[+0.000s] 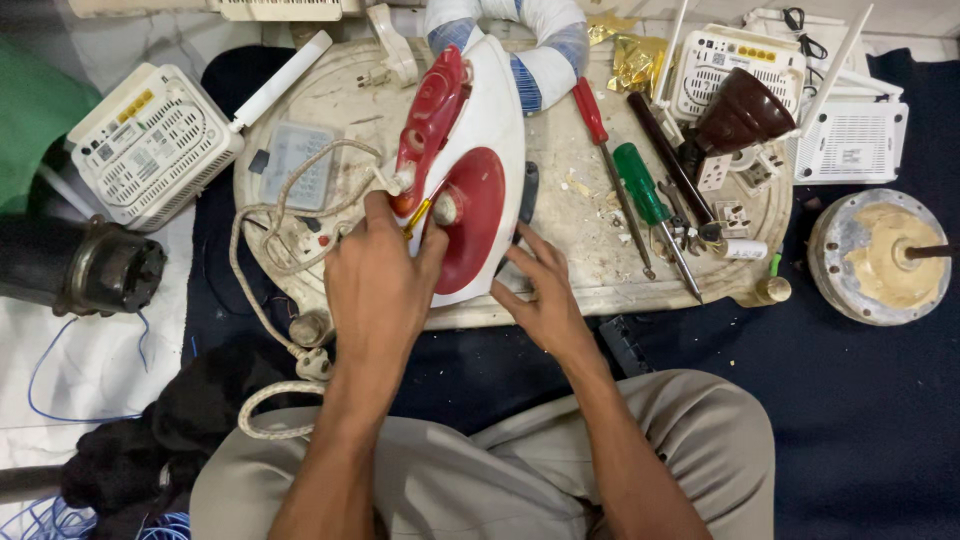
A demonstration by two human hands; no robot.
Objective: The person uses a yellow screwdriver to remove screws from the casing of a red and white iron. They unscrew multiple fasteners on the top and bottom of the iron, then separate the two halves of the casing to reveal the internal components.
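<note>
Both hands work at a white and red clothes iron (475, 170) lying on its side on a round, worn work board (590, 260). The left hand (380, 285) rests against the iron's rear end, thumb and fingers closed around the spot where the braided cord (262, 300) enters the body; something small and yellow seems to sit between the fingertips, though it is too small to make out. The right hand (540, 295) lies half open along the iron's lower edge, fingers spread and pressing on the dark sole side, steadying it without clasping anything.

The iron's red handle (432, 115) points up and to the left, and its nose faces away from the person toward a white and blue padded ring (540, 50) at the board's far edge. The cord loops off the board to the left and trails down to the person's grey trousers (480, 480).

Just beside the iron on the right lie a red-handled screwdriver (592, 112) and a green-handled screwdriver (640, 185), near a dark brown lamp shade (745, 115). A white router (150, 145) sits to the left of the board, two more white boxes stand at the upper right, and a round metal disc (880, 255) lies well apart on the dark cloth.
</note>
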